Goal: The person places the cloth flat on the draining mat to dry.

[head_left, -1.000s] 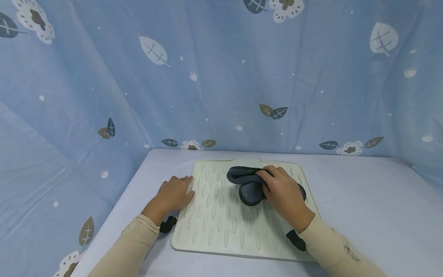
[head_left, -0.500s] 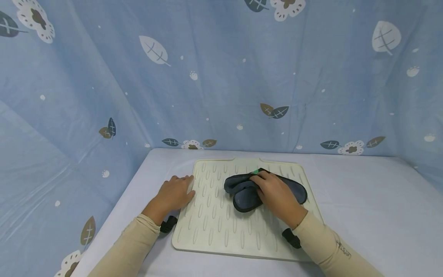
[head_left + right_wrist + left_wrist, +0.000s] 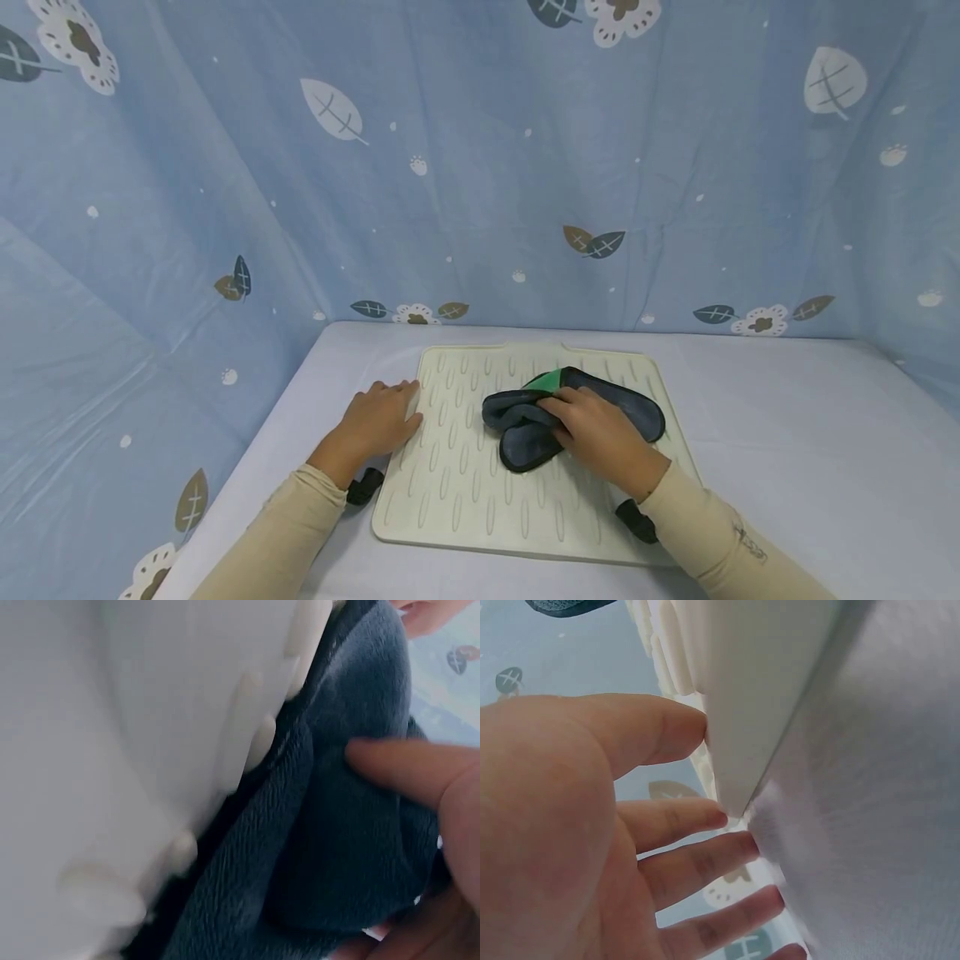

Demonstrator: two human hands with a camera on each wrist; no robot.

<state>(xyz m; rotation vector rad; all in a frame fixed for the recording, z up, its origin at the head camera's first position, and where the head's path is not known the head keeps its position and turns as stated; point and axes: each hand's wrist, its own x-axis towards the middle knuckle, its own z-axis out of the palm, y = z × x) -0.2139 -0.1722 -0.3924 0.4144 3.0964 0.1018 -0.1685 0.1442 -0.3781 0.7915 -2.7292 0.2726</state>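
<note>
A cream board point(image 3: 435, 508) with rows of raised oval ridges lies on the white table. On its right half is a dark blue-grey cloth pad point(image 3: 637, 410) with black edging, rounded ends and a green patch. Its left part is folded over on itself. My right hand point(image 3: 603, 437) grips this folded part from above; in the right wrist view the thumb point(image 3: 405, 769) presses into the pad's soft fabric point(image 3: 330, 847). My left hand point(image 3: 375, 423) rests at the board's left edge with fingers extended. The left wrist view has the thumb point(image 3: 660, 727) touching the board's side point(image 3: 757, 690).
A white cloth covers the table point(image 3: 795, 450), which stretches to the right of the board. Blue patterned fabric point(image 3: 480, 167) hangs behind and along the left side. Small black pieces point(image 3: 365, 486) show by both wrists.
My right hand has moved slightly left and towards me with the folded part of the pad. More of the pad's far right part and its green patch now show. The left hand stays still.
</note>
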